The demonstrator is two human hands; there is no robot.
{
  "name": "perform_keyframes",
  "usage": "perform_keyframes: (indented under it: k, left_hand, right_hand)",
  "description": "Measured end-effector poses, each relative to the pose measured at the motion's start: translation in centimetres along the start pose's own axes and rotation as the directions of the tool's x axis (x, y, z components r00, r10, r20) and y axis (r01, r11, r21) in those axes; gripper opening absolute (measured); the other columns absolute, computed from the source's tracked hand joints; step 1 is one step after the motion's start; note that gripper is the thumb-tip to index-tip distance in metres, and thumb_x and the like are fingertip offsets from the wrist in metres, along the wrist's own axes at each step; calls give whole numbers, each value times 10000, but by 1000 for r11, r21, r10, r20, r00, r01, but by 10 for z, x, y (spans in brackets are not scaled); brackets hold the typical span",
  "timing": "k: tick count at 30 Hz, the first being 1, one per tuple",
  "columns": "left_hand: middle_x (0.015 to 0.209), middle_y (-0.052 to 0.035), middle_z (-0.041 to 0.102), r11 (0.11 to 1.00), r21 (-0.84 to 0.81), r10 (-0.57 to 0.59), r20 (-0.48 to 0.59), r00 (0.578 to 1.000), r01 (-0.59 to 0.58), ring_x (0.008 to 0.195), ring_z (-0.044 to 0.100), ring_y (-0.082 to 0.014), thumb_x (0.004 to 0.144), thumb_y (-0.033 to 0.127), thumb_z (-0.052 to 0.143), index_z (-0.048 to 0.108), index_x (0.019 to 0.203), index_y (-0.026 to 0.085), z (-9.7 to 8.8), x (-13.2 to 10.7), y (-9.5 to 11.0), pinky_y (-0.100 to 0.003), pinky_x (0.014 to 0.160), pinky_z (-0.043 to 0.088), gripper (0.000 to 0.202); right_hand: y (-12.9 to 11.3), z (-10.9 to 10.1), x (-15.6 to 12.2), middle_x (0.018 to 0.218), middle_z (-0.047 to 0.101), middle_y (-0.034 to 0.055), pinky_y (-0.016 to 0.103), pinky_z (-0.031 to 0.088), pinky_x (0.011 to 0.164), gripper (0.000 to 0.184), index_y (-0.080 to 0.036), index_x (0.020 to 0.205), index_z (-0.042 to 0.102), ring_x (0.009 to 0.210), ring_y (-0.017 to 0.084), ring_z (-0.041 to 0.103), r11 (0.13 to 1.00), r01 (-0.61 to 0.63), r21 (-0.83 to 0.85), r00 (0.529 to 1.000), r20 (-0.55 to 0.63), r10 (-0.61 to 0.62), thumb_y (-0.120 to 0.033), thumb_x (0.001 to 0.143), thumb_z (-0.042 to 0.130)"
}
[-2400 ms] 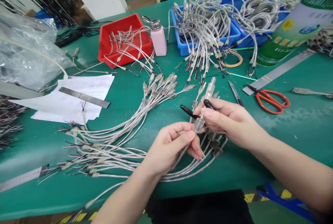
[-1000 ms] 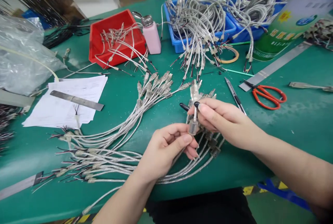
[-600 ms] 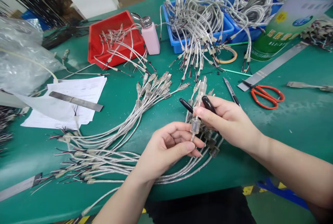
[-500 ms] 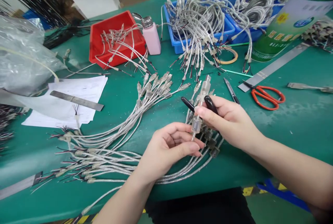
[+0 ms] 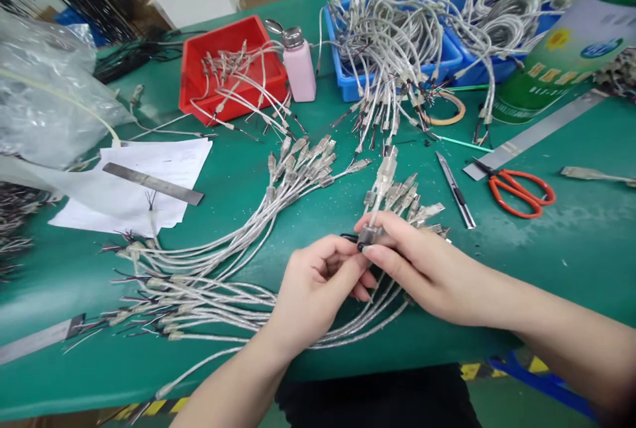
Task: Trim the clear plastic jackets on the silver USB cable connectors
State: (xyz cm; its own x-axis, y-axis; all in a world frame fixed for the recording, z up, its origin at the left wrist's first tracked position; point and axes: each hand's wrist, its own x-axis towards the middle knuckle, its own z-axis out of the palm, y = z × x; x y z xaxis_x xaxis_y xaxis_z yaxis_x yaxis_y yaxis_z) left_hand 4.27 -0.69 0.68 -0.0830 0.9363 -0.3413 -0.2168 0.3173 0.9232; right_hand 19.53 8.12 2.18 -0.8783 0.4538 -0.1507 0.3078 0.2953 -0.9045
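Note:
A clear-jacketed USB cable (image 5: 379,199) stands up between my hands, its plug pointing away from me. My right hand (image 5: 415,262) pinches it near the clear moulded block below the plug, thumb and forefinger closed. Just below, my left hand (image 5: 318,282) has its fingers curled and closed at the cable's lower part. Dark pieces, perhaps handles of a tool, show between the hands; mostly hidden, their kind is unclear. Behind my right hand lie more USB plugs (image 5: 410,199), their cables running left under my hands. Another bundle of USB cables (image 5: 248,222) lies to the left.
A craft knife (image 5: 456,189), red-handled scissors (image 5: 521,193) and a steel ruler (image 5: 536,133) lie on the right. Behind are a red bin (image 5: 199,93), a pink pump bottle (image 5: 301,73), a blue bin (image 5: 348,87) of cables and a green-white can (image 5: 551,63). Papers (image 5: 169,216) lie left.
My right hand has moved down and left along the cable, closer to my left hand. The black handle-like pieces that stuck up by my right fingers are now lower and mostly covered.

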Motion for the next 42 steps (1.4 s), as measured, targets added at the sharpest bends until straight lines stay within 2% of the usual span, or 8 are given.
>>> perform_keyframes:
  k: [4,7,10,13,18,26,32,42]
  left_hand:
    - [620,-14,648,999,-4,-44,60,997,44,496,572,-78,840,265,600,615,763,131,-2,1,3,-181,513,457,156]
    - [585,-22,636,988,-102,-100,142,985,115,452,548,-81,827,253,612,626,760,116,-6,4,5,-185,477,428,153]
    - [560,-15,607,963,-208,-133,174,976,168,435,527,-77,816,234,616,636,757,105,-9,8,6,-179,455,403,142]
    - [538,-13,587,938,-276,-154,211,965,210,432,512,-72,809,218,616,627,704,106,-11,10,6,-175,459,391,154]
    - [513,-15,586,916,-270,-203,326,923,297,407,491,-64,815,235,610,663,759,100,-10,8,6,-171,433,368,155]
    - [634,-45,701,917,-312,-182,229,956,249,516,613,-96,739,156,705,632,713,127,-7,8,3,-175,508,473,83]
    - [680,-49,715,922,-298,-189,209,959,247,562,652,-123,674,111,749,672,734,114,-6,7,3,-211,565,516,98]
    - [632,-2,667,937,-277,-170,164,972,211,565,617,-99,603,104,790,619,640,120,-4,7,0,-211,576,493,176]
  right_hand:
    - [6,2,2,698,579,-4,238,377,559,180,-190,968,436,601,132,548,993,36,-110,989,-140,-52,-324,975,316]
    - [7,-1,3,633,501,-10,234,358,551,329,-189,769,453,558,111,480,995,55,-78,960,-268,-74,-361,985,275]
    - [5,-4,1,751,579,10,236,400,611,284,-179,966,502,623,112,524,994,78,73,987,-145,-66,-363,986,287]
    - [7,-2,0,837,629,37,255,423,637,292,-173,1209,398,694,143,574,992,79,93,997,-20,-78,-337,971,355]
    - [16,0,5,678,529,2,246,372,571,234,-174,954,518,582,120,485,991,100,-93,953,-276,-122,-329,968,343]
    - [12,-1,10,588,368,-52,211,296,471,287,-169,749,496,503,69,325,944,24,330,926,-364,104,-422,881,530]
    - [18,5,13,541,344,-58,198,225,407,240,-149,847,613,454,58,293,777,68,626,929,-324,181,-384,866,567]
    - [20,4,11,531,333,-56,188,222,394,259,-160,893,654,436,55,278,719,-7,695,953,-214,217,-395,871,547]
